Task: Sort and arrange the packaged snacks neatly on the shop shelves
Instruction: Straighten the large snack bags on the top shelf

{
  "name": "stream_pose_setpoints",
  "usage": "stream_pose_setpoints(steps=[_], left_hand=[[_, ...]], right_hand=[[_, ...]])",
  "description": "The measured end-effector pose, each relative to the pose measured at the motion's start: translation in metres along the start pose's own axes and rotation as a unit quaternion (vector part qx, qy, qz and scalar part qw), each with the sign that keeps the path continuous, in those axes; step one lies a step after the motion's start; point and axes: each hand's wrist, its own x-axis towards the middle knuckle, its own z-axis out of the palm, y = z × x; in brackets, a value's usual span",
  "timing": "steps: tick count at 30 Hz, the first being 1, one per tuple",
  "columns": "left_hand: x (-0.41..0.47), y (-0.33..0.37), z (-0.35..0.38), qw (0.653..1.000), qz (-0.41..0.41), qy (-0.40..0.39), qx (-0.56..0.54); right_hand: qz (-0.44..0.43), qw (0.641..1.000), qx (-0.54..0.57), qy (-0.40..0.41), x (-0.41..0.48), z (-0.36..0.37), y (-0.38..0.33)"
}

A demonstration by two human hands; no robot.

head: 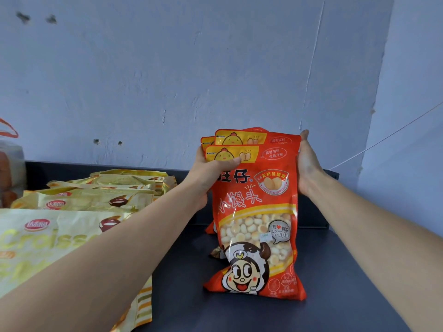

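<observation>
My left hand (211, 174) and right hand (309, 168) clamp the upright red plastic snack pouches (257, 212) between them — squaring the stack, I judge.

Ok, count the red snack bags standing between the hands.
3: front bag, second bag directly behind it, third bag peeking out at left. More may be hidden.
</observation>
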Motion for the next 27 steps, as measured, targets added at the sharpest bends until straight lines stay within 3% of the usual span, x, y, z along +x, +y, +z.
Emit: stream_pose_setpoints(steps=[9, 13, 21, 24, 27], left_hand=[[-0.007, 0.003, -0.004, 0.999, 0.004, 0.021, 0.050], [-0.013, 0.003, -0.004, 0.979, 0.050, 0.131, 0.149], [-0.003, 0.006, -0.007, 0.945, 0.144, 0.192, 0.220], [-0.003, 0.007, -0.007, 0.966, 0.099, 0.203, 0.122], [-0.002, 0.005, -0.007, 0.992, -0.021, 0.115, 0.050]], right_hand=[[-0.057, 0.994, -0.075, 0.059, -0.013, -0.003, -0.002], [-0.062, 0.993, -0.096, 0.038, -0.030, -0.003, -0.006], [-0.017, 1.000, -0.012, -0.001, -0.028, -0.004, -0.007], [0.003, 0.999, 0.038, 0.038, -0.018, -0.009, -0.005], [0.020, 0.996, 0.027, 0.082, -0.012, -0.015, 0.000]])
